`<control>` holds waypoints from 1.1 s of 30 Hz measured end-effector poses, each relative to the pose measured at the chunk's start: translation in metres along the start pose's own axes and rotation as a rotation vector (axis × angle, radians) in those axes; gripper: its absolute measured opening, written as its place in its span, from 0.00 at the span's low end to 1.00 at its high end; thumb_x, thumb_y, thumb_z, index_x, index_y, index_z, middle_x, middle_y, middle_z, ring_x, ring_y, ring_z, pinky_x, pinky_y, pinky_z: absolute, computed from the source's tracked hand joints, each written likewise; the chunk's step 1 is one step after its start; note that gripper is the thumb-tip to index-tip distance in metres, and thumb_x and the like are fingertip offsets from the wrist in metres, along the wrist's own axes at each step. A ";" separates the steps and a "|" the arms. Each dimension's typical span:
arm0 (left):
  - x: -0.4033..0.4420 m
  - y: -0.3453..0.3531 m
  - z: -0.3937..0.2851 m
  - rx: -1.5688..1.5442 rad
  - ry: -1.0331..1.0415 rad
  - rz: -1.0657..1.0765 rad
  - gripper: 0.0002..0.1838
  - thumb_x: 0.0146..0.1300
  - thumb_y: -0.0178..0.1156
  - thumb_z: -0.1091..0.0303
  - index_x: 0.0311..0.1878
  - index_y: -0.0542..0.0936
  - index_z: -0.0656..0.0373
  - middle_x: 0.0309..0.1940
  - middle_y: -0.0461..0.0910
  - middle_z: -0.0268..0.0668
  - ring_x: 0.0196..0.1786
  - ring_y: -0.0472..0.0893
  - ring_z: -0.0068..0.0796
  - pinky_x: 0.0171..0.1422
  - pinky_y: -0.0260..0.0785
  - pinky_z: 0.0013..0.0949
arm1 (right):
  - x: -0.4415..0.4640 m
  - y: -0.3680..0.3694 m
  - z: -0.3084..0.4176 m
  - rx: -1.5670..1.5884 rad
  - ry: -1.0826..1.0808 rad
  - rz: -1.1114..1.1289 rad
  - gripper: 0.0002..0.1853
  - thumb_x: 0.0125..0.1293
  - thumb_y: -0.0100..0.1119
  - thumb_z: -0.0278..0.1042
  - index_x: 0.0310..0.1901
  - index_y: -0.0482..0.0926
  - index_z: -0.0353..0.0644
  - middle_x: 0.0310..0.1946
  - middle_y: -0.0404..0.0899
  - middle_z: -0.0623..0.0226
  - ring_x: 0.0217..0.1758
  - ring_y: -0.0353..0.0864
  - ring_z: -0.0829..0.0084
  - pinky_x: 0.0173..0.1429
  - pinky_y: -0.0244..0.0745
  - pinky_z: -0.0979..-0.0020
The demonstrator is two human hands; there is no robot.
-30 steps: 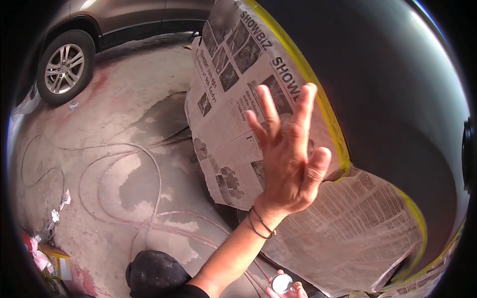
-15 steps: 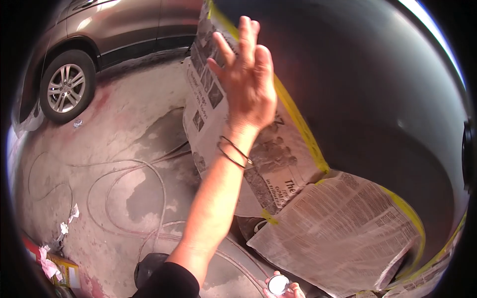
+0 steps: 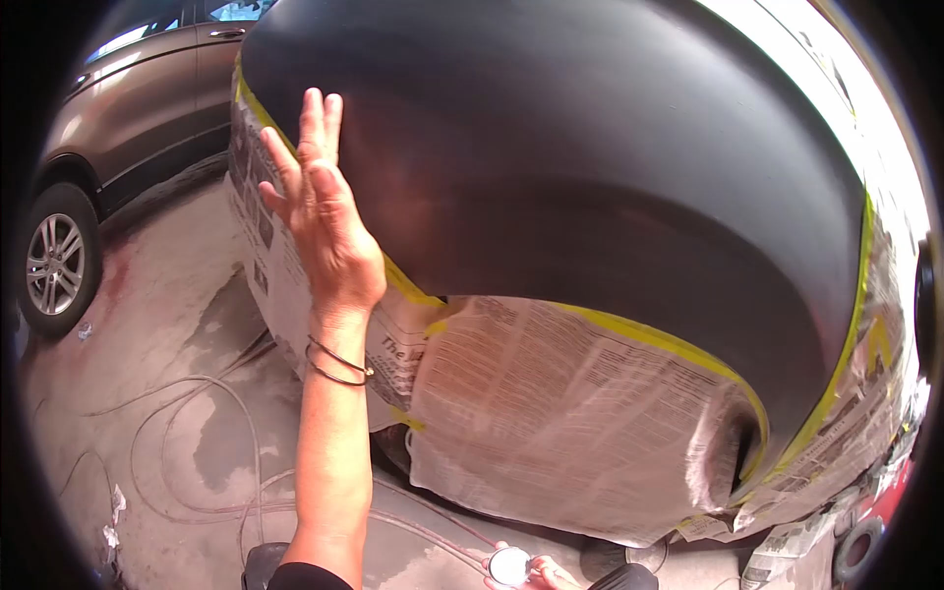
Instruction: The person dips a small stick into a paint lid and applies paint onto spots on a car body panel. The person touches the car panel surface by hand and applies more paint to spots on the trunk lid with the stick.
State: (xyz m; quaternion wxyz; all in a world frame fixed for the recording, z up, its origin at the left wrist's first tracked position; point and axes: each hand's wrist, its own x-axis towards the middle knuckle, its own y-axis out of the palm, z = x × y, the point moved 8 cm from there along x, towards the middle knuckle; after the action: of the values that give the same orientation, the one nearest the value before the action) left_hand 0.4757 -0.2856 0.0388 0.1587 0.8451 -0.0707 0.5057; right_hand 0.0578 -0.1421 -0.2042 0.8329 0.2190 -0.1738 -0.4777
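Observation:
My left hand (image 3: 329, 221) is raised with its fingers stretched out, in front of the left edge of a dark matte car panel (image 3: 590, 128). Whether its fingers touch the panel, I cannot tell. Two thin dark bands (image 3: 339, 366) circle that wrist. Low in the view, my right hand (image 3: 553, 574) holds a small round white-faced object (image 3: 509, 566) with a darker rim. Yellow masking tape (image 3: 649, 339) runs along the panel's lower edge, and newspaper (image 3: 570, 413) hangs below it over the wheel area.
A brown car (image 3: 147, 93) with a silver-spoked wheel (image 3: 56, 264) stands at the left. Hoses (image 3: 258, 447) loop across the stained concrete floor (image 3: 167, 295). Crumpled paper bits (image 3: 111, 536) lie at the lower left. More newspaper (image 3: 836, 433) covers the car on the right.
The view has shifted, showing more of the dark panel and its right side. My left hand now appears farther left and lower, still spread. My right hand still holds the round object.

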 end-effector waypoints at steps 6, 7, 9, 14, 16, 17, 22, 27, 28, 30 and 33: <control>0.008 0.001 0.030 0.077 -0.073 -0.026 0.45 0.89 0.16 0.31 0.94 0.62 0.42 0.94 0.61 0.24 0.97 0.33 0.59 0.90 0.10 0.78 | -0.010 -0.039 -0.008 0.240 0.231 -0.063 0.30 0.89 0.56 0.44 0.81 0.72 0.33 0.85 0.69 0.42 0.90 0.67 0.46 0.93 0.63 0.41; 0.011 -0.001 0.036 0.083 -0.066 -0.024 0.44 0.89 0.16 0.30 0.94 0.61 0.41 0.94 0.60 0.24 0.97 0.33 0.59 0.90 0.10 0.79 | -0.012 -0.048 -0.016 0.246 0.274 -0.105 0.30 0.89 0.57 0.44 0.81 0.72 0.32 0.85 0.70 0.43 0.89 0.69 0.47 0.92 0.63 0.41; 0.011 0.000 0.045 0.070 -0.075 -0.046 0.42 0.90 0.19 0.31 0.95 0.58 0.41 0.92 0.64 0.24 0.97 0.35 0.60 0.90 0.11 0.79 | -0.016 -0.065 -0.031 0.251 0.347 -0.199 0.30 0.89 0.58 0.45 0.80 0.73 0.31 0.83 0.72 0.45 0.87 0.72 0.49 0.91 0.65 0.42; -0.003 -0.004 0.029 0.032 -0.047 -0.069 0.43 0.91 0.19 0.33 0.94 0.59 0.47 0.90 0.69 0.28 0.97 0.37 0.61 0.90 0.09 0.77 | -0.010 -0.057 -0.050 0.311 0.361 -0.202 0.30 0.87 0.61 0.45 0.79 0.74 0.31 0.82 0.74 0.48 0.84 0.74 0.51 0.90 0.67 0.42; -0.019 -0.002 0.022 -0.019 -0.024 -0.081 0.44 0.90 0.20 0.33 0.93 0.64 0.50 0.90 0.69 0.31 0.97 0.37 0.61 0.91 0.09 0.76 | -0.003 -0.049 -0.055 0.323 0.382 -0.186 0.30 0.87 0.61 0.45 0.79 0.74 0.31 0.83 0.73 0.48 0.85 0.73 0.51 0.90 0.66 0.42; -0.027 -0.002 0.019 -0.041 -0.002 -0.079 0.45 0.90 0.20 0.33 0.92 0.65 0.51 0.90 0.70 0.32 0.97 0.38 0.61 0.91 0.09 0.76 | 0.000 -0.045 -0.058 0.326 0.382 -0.191 0.30 0.87 0.61 0.45 0.79 0.74 0.31 0.84 0.72 0.47 0.86 0.72 0.50 0.90 0.66 0.42; -0.047 -0.009 0.008 -0.063 0.023 0.019 0.46 0.90 0.21 0.35 0.91 0.66 0.60 0.90 0.68 0.35 0.98 0.38 0.59 0.93 0.11 0.69 | 0.013 -0.040 -0.075 0.373 0.402 -0.160 0.30 0.88 0.60 0.45 0.78 0.74 0.29 0.85 0.70 0.45 0.88 0.68 0.49 0.93 0.61 0.41; -0.057 -0.022 0.020 -0.048 0.082 0.125 0.47 0.90 0.19 0.35 0.92 0.63 0.60 0.92 0.64 0.38 0.98 0.38 0.59 0.94 0.12 0.67 | 0.025 -0.030 -0.092 0.436 0.424 -0.117 0.34 0.87 0.61 0.43 0.81 0.69 0.26 0.83 0.72 0.44 0.87 0.69 0.47 0.94 0.59 0.42; -0.058 -0.023 0.023 -0.064 0.081 0.123 0.47 0.90 0.18 0.34 0.92 0.61 0.60 0.93 0.63 0.39 0.98 0.38 0.58 0.94 0.13 0.67 | 0.026 -0.028 -0.094 0.418 0.443 -0.144 0.33 0.88 0.60 0.43 0.82 0.69 0.27 0.83 0.72 0.44 0.87 0.70 0.47 0.94 0.59 0.42; -0.062 -0.028 0.041 -0.071 0.065 0.140 0.48 0.90 0.17 0.33 0.94 0.57 0.61 0.94 0.60 0.42 0.98 0.38 0.57 0.94 0.14 0.67 | 0.024 -0.019 -0.091 0.389 0.496 -0.172 0.32 0.89 0.57 0.43 0.83 0.68 0.29 0.82 0.73 0.44 0.86 0.71 0.48 0.93 0.62 0.43; -0.069 -0.042 0.076 -0.139 0.027 0.167 0.45 0.92 0.20 0.36 0.94 0.55 0.61 0.95 0.57 0.42 0.98 0.39 0.50 0.97 0.20 0.60 | 0.013 -0.028 -0.088 0.486 0.530 -0.127 0.21 0.87 0.62 0.33 0.73 0.77 0.32 0.80 0.75 0.45 0.83 0.76 0.49 0.88 0.71 0.38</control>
State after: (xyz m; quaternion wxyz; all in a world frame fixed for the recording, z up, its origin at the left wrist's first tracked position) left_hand 0.5177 -0.2750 -0.0634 0.1750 0.8164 -0.1734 0.5222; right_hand 0.0883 -0.1488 -0.2925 0.7414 0.5370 -0.0462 -0.3998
